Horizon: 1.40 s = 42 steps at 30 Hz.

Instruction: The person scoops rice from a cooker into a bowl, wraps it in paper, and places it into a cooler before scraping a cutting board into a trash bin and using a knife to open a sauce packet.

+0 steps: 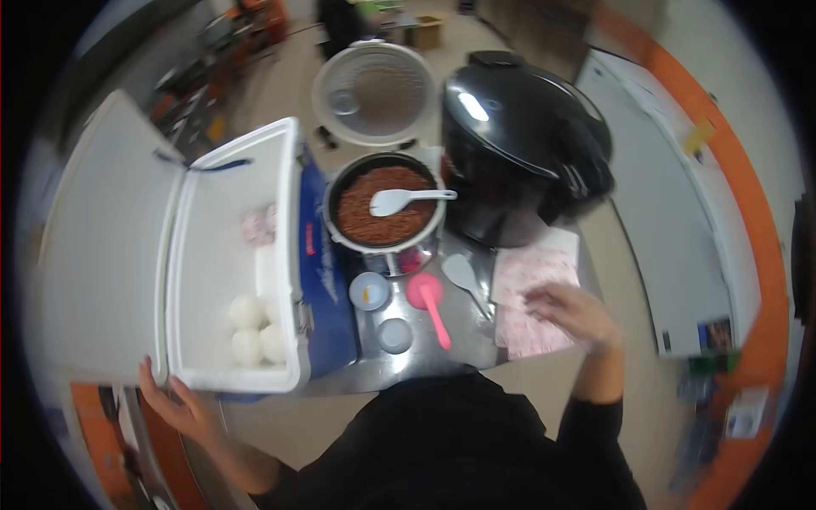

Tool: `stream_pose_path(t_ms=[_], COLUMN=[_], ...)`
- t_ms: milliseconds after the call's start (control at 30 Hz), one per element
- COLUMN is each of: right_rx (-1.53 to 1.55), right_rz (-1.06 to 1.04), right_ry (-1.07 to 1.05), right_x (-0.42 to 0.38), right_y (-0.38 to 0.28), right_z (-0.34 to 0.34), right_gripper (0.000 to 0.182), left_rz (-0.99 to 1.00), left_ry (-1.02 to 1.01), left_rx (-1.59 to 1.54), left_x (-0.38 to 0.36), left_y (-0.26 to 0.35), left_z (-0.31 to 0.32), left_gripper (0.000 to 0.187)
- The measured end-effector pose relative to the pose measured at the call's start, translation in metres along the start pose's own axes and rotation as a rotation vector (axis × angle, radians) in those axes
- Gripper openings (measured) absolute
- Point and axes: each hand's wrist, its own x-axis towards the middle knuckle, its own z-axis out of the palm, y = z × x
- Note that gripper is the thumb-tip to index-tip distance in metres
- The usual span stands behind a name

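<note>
My left hand (180,408), fingers spread, is at the near corner of the open cooler's lid (106,246), and holds nothing. Inside the white-walled blue cooler (295,255) lie several round white balls (247,347) and a pink-and-white packet (260,225). My right hand (574,313) is over a stack of pink-patterned paper sheets (535,276); its fingers are blurred by motion. Left of the sheets lies a white paddle (466,282). A pink spoon (437,319) rests on a pink cup (422,291), near two small pale containers (370,291).
A pot of reddish-brown grains (382,223) holds a white rice paddle (408,198). Behind it stands an open round lid (374,92). A large black cooker (527,127) stands at the back right of the metal table (374,370). Part of a person (340,24) shows at the far back.
</note>
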Motion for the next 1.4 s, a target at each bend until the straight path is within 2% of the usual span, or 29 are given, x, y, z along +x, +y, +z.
stream_pose_path(t_ms=[67,100,133,167,200,233,267,333,400,433,467,500,533,567,633,733,800,833,900,933,967,1000,1100,1133,1200,1333,1400], right_rx=[0.101,0.143,0.293,0.349,0.389,0.382,0.371,0.335,0.350,0.369,0.358,0.354,0.352,0.343,0.313,-0.066,-0.401,-0.578,-0.736,-0.849,-0.923,-1.006,-1.268,-1.303,-1.341,-1.344,-1.238], right_rz=[0.030,0.043,0.035,0.055,0.092,0.074,0.118,0.182,0.176,0.166,0.163,0.098,0.031,0.028,-0.126,-0.358,-0.514,-0.615,-0.821,-0.671,-0.712,-0.615,-0.345,-0.322,-0.292,-0.195,-0.184], right_ry=[-0.021,0.028,-0.023,0.007,0.038,0.005,0.048,0.109,0.092,0.076,0.069,-0.021,-0.110,-0.110,-0.143,0.040,0.163,0.206,0.261,0.270,0.356,0.334,0.294,0.271,0.257,0.213,0.265], right_x=[-0.019,-0.029,-0.033,-0.038,-0.045,-0.048,-0.054,-0.063,-0.069,-0.070,-0.068,-0.064,-0.056,-0.045,-0.011,0.045,0.087,0.111,0.160,0.175,0.202,0.226,0.294,0.298,0.309,0.302,0.303], right_y=[0.033,0.047,0.071,0.076,0.087,0.088,0.089,0.089,0.086,0.082,0.076,0.069,0.061,0.051,0.021,-0.046,-0.088,-0.103,-0.122,-0.141,-0.138,-0.137,-0.128,-0.132,-0.133,-0.145,-0.138], right_z=[-0.015,-0.017,-0.027,-0.034,-0.043,-0.051,-0.058,-0.067,-0.070,-0.070,-0.070,-0.067,-0.063,-0.057,-0.040,-0.007,0.018,0.030,0.057,0.070,0.077,0.079,0.082,0.084,0.088,0.095,0.094], right_gripper=[0.035,0.033,0.033,0.037,0.036,0.036,0.035,0.031,0.032,0.033,0.033,0.034,0.035,0.035,0.037,0.039,0.038,0.037,0.031,0.027,0.028,0.024,0.019,0.018,0.018,0.019,0.031], left_rz=[0.092,0.072,0.111,0.110,0.021,0.030,-0.024,-0.139,-0.087,-0.096,-0.033,0.031,0.022,0.020,0.014,-0.024,-0.009,-0.019,0.002,-0.015,0.079,0.174,0.235,0.223,0.282,0.263,0.216], left_ry=[0.241,0.356,0.447,0.511,0.540,0.535,0.579,0.510,0.352,0.356,0.370,0.380,0.387,0.410,0.433,0.403,0.284,0.297,0.249,0.263,0.264,0.263,0.299,0.304,0.298,0.267,0.270], left_rx=[0.097,0.140,0.251,0.170,0.180,0.554,0.497,0.237,0.061,0.067,0.240,0.412,0.415,0.350,0.283,0.168,0.079,0.089,0.166,0.183,0.195,0.205,0.346,0.349,0.436,0.418,0.315], left_x=[0.015,0.025,0.038,0.055,0.074,0.090,0.110,0.141,0.168,0.173,0.175,0.175,0.174,0.174,0.179,0.196,0.209,0.212,0.213,0.214,0.214,0.216,0.209,0.208,0.208,0.206,0.205], left_y=[0.013,0.016,0.017,0.020,0.022,0.009,0.001,0.000,-0.050,-0.056,-0.060,-0.065,-0.062,-0.054,-0.056,-0.079,-0.094,-0.097,-0.091,-0.091,-0.091,-0.089,-0.078,-0.079,-0.081,-0.076,-0.073], left_z=[-0.015,-0.024,-0.034,-0.040,-0.048,-0.064,-0.068,-0.069,-0.073,-0.068,-0.066,-0.067,-0.069,-0.068,-0.072,-0.080,-0.087,-0.090,-0.094,-0.096,-0.097,-0.097,-0.101,-0.103,-0.104,-0.103,-0.100], left_gripper=[0.042,0.043,0.047,0.055,0.063,0.070,0.073,0.067,0.058,0.058,0.055,0.053,0.053,0.051,0.049,0.044,0.040,0.040,0.037,0.037,0.035,0.034,0.031,0.031,0.029,0.031,0.031])
